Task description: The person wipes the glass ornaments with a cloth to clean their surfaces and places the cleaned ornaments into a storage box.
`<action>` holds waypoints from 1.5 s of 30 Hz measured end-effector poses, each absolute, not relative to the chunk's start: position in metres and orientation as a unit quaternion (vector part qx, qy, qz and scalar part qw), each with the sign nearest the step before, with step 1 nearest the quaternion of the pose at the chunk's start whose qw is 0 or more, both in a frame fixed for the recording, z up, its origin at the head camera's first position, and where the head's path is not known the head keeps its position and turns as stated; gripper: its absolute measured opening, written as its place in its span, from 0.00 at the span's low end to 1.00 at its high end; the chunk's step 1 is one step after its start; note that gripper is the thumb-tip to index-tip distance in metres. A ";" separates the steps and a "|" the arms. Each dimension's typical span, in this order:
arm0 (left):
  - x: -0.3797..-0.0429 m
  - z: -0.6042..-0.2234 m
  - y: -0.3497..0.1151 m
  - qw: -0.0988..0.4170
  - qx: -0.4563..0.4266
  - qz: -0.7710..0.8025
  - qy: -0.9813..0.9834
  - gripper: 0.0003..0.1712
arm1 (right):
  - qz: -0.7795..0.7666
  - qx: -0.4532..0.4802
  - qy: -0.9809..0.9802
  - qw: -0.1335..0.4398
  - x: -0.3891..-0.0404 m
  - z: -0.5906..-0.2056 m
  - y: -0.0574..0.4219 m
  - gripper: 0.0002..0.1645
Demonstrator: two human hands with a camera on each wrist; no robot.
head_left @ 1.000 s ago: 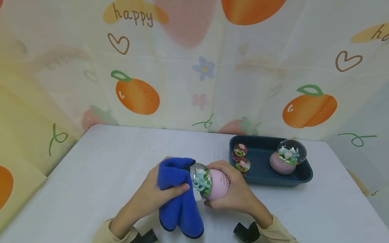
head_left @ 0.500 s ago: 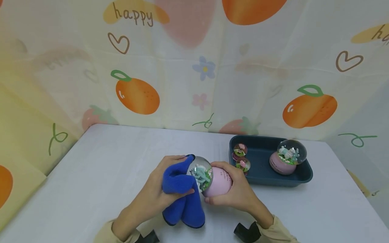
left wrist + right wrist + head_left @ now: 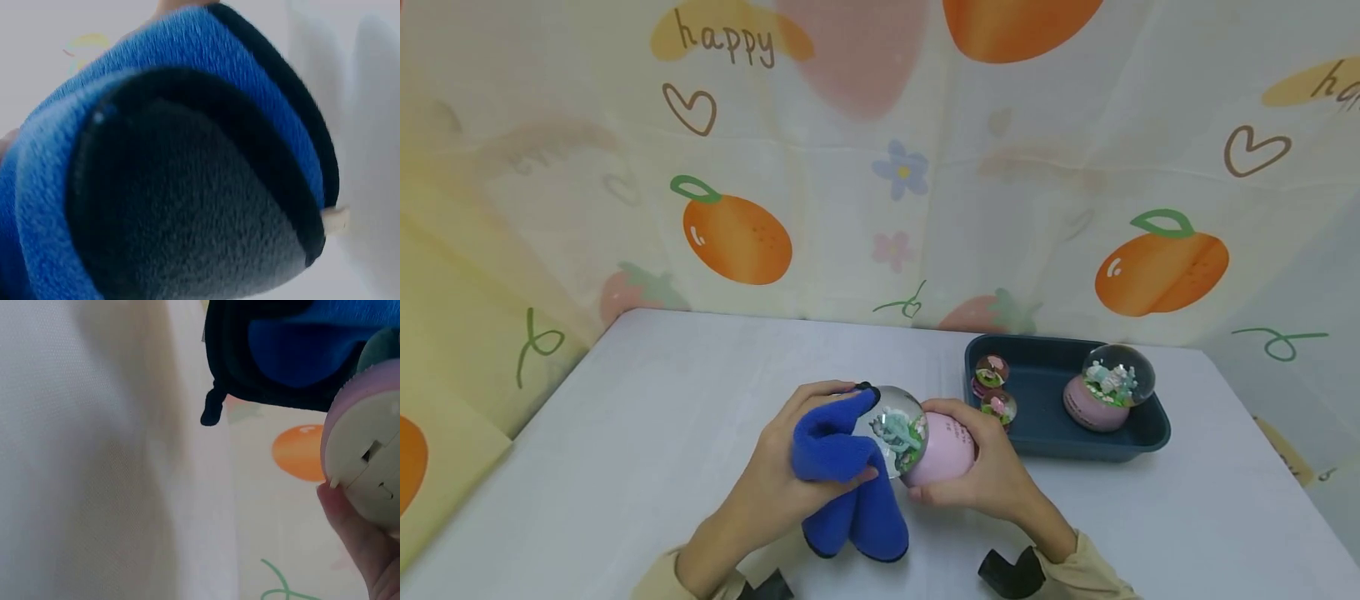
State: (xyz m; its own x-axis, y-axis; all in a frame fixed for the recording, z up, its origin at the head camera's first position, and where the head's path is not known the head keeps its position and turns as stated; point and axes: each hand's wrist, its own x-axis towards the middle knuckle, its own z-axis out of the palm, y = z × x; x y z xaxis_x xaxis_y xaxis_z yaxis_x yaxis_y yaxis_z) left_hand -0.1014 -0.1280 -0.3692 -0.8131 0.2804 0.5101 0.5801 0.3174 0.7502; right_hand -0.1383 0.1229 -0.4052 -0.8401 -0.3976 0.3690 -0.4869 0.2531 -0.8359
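Observation:
In the head view my left hand (image 3: 772, 467) grips a folded blue cloth (image 3: 835, 450) with dark edging, its two ends hanging down. The cloth lies against the clear dome of a snow globe (image 3: 901, 437) with a teal figure and green leaves inside. My right hand (image 3: 988, 458) holds this globe on its side by the pink base, dome toward the left. In the right wrist view the pale underside of the base (image 3: 369, 456) shows, with my thumb at its rim. Cloth (image 3: 187, 37) fills most of the left wrist view and hides the left fingers.
At the back right of the white table (image 3: 662, 400) stands a dark blue tray (image 3: 1037, 446). A second pink-based snow globe (image 3: 1108, 387) sits at its right end. Two small globes (image 3: 998, 407) are at its left end. A printed curtain (image 3: 850, 208) hangs behind.
The left hand has shifted the cloth slightly up and around the dome, uncovering more of it. The right hand has moved the globe a little to the right and tilted it slightly.

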 end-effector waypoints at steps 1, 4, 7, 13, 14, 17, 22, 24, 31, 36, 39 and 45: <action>-0.101 -0.369 -0.128 0.126 -0.265 -0.531 -0.795 0.41 | 0.544 0.290 -0.787 0.044 -0.139 -0.406 0.124 0.44; -0.101 -0.368 -0.130 0.071 -0.251 -0.567 -0.781 0.44 | 0.546 0.319 -0.773 0.053 -0.140 -0.406 0.125 0.44; -0.101 -0.368 -0.131 0.023 -0.249 -0.591 -0.767 0.46 | 0.555 0.351 -0.752 0.057 -0.141 -0.406 0.126 0.45; -0.102 -0.370 -0.137 -0.056 -0.252 -0.605 -0.753 0.40 | 0.562 0.393 -0.724 0.071 -0.140 -0.403 0.127 0.45; -0.102 -0.370 -0.138 -0.067 -0.251 -0.607 -0.751 0.39 | 0.561 0.395 -0.724 0.076 -0.140 -0.402 0.128 0.46; -0.102 -0.371 -0.140 -0.089 -0.248 -0.611 -0.746 0.36 | 0.555 0.398 -0.725 0.088 -0.140 -0.400 0.129 0.46; -0.104 -0.370 -0.139 -0.086 -0.243 -0.609 -0.750 0.35 | 0.545 0.389 -0.737 0.092 -0.141 -0.399 0.131 0.47; -0.103 -0.370 -0.139 -0.087 -0.225 -0.598 -0.764 0.39 | 0.544 0.384 -0.741 0.089 -0.141 -0.399 0.131 0.47; -0.104 -0.377 -0.130 0.030 -0.293 -0.520 -0.802 0.49 | 0.557 0.363 -0.745 0.054 -0.142 -0.397 0.135 0.46; -0.105 -0.379 -0.129 0.166 -0.334 -0.420 -0.827 0.43 | 0.563 0.352 -0.747 0.023 -0.142 -0.395 0.137 0.47; -0.105 -0.379 -0.130 0.171 -0.342 -0.421 -0.823 0.45 | 0.569 0.346 -0.746 0.008 -0.142 -0.395 0.137 0.47; -0.102 -0.376 -0.128 0.056 -0.310 -0.505 -0.804 0.59 | 0.573 0.346 -0.743 0.008 -0.139 -0.395 0.132 0.45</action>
State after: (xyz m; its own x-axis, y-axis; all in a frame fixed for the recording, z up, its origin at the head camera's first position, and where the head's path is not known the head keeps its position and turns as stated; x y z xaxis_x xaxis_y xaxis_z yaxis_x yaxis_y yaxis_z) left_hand -0.1024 -0.1284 -0.3762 -0.8010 0.4425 0.4032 0.5554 0.2978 0.7765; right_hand -0.1395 0.1323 -0.3950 -0.7603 -0.5048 0.4089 -0.5241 0.1047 -0.8452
